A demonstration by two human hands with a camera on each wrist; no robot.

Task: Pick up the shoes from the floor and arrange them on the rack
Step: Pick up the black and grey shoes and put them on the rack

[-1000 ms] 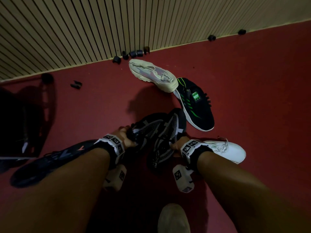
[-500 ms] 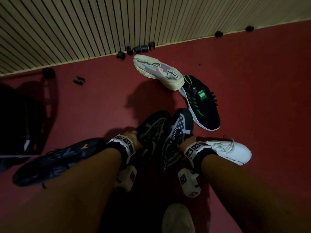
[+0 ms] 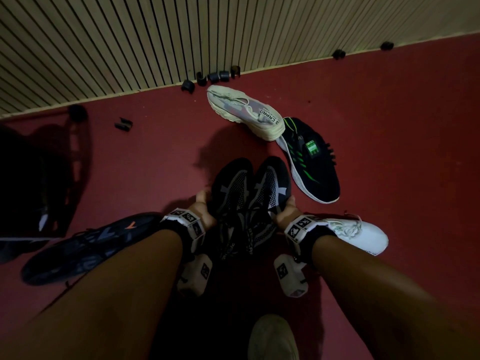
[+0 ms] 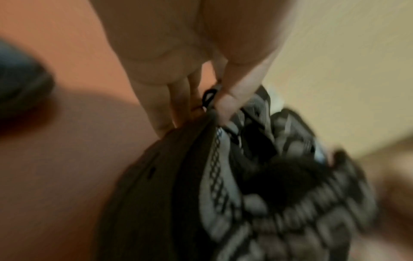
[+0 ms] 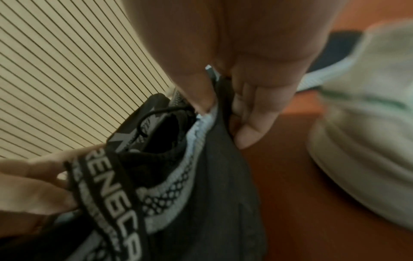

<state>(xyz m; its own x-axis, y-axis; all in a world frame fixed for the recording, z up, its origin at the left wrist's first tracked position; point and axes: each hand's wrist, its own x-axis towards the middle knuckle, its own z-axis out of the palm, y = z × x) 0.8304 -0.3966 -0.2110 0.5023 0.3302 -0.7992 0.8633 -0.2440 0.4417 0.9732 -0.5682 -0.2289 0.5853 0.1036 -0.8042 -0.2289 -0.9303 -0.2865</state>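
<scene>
Shoes (image 3: pixel 249 188) first: a black pair, one in each grip, in the low middle of the frame. Held at the heel end. Left grip (image 3: pixel 205 211) curled round one rim, right grip (image 3: pixel 285 211) pinching the other rim, thumb inside.

Crossed and tangled a second ago. Now side by side, toes pointing to the top of the frame. Lifted off the floor (image 3: pixel 389 126), by the look of it. A good start then: one pair picked up and ready to go to the rack.

Left lying on the floor: cream shoe (image 3: pixel 246 113) in the upper middle, green-striped shoe (image 3: pixel 311 162) touching its heel, white shoe (image 3: pixel 363 235) at the right by the right arm, dark blue shoe (image 3: pixel 85 245) at the lower left.

Red floor, flat and plain. Slatted wall (image 3: pixel 155 35) across the top. Small black bits (image 3: pixel 213 76) along the foot of the wall. Big dark shape (image 3: pixel 39 178) at the far left. Maybe the rack, but too dark to tell.
</scene>
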